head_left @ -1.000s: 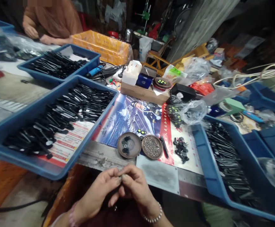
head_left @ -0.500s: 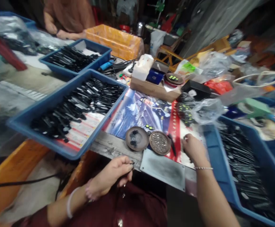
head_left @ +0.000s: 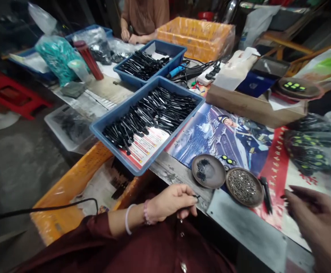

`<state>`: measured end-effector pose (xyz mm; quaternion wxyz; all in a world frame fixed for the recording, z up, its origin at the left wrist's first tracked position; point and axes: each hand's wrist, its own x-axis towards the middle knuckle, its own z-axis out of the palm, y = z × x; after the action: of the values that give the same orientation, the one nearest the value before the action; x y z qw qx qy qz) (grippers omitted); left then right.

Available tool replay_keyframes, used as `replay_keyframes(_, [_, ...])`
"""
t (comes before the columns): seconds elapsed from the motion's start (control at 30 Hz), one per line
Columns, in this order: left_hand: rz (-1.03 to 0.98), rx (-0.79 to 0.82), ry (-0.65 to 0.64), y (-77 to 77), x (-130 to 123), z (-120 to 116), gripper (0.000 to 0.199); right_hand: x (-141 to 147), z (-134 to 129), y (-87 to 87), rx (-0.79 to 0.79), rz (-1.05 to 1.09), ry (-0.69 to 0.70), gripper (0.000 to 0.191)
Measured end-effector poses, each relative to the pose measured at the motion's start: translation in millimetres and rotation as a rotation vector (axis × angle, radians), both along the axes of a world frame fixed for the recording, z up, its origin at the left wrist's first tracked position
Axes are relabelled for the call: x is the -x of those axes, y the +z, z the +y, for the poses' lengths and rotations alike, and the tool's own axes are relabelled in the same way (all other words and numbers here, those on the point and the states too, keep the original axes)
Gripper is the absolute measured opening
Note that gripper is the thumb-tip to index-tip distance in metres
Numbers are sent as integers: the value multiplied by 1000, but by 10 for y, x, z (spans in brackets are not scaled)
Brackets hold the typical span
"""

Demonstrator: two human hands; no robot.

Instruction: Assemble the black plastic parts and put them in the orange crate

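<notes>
Left hand: the left hand [head_left: 173,203] is drawn in before the body, thumb and fingers closed in a pinch, with a small dark piece [head_left: 197,196] projecting from the fingertips — a grip probably chosen because the piece is too slight for the palm
Right hand: the right hand [head_left: 316,216] reaches over the far right of the surface [head_left: 168,165], fingers partly curled; blur prevents telling whether it has hold of anything
Left dish: the left dish [head_left: 215,171] carries a few black bits [head_left: 202,168], its shallow wall presumably keeping them from scattering
Right dish: the right dish [head_left: 260,193], just beside it, is filled with small metal parts [head_left: 241,184], apparently set within easy reach of both hands
Metal plate: the metal plate [head_left: 247,231] lies flat along the near edge, in front of the right dish
Black rod: the black rod [head_left: 266,195] lies to the right of the right dish, near the right hand
Front tray: the front blue tray [head_left: 145,170] holds dark slender pieces [head_left: 159,110] in overlapping rows — laid this way, it seems, for order — with printed paper [head_left: 148,146] beneath them
</notes>
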<state>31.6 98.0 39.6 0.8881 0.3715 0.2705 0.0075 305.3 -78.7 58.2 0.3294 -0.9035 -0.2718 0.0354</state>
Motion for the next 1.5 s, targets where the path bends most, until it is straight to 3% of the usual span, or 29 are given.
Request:
replay_keyframes(0.03, [-1,-7,-1,2,-4,-2,36,220,26,42,-77,138,-43,24])
replay_keyframes(0.13, [-20,-35,-15,17,-7,-17,36,870,207,96,-278,582,86,32])
replay_keyframes(0.2, [-39,-66,-39,35,2,-24,32,1191,361,60,-437,881,84,32])
replay_keyframes(0.3, [-64,-108,-64,59,31,-14,27,1436,534,-43,-619,1233,69,36])
replay_keyframes(0.4, [-61,-117,-70,62,62,6,25,1505,601,-113,-697,1369,70,34])
replay_keyframes(0.6, [-31,-111,-77,42,86,5,24,1565,618,-121,-666,1438,107,34])
replay_keyframes(0.83, [-8,-122,-92,94,76,13,25,1498,643,-151,-699,1368,5,43])
replay_keyframes(1.07, [-5,-152,-121,95,78,20,19,1539,685,-207,-667,1388,-4,48])
replay_keyframes(1.5, [-4,-157,-153,55,93,28,24,1563,689,-97,-667,1278,73,41])
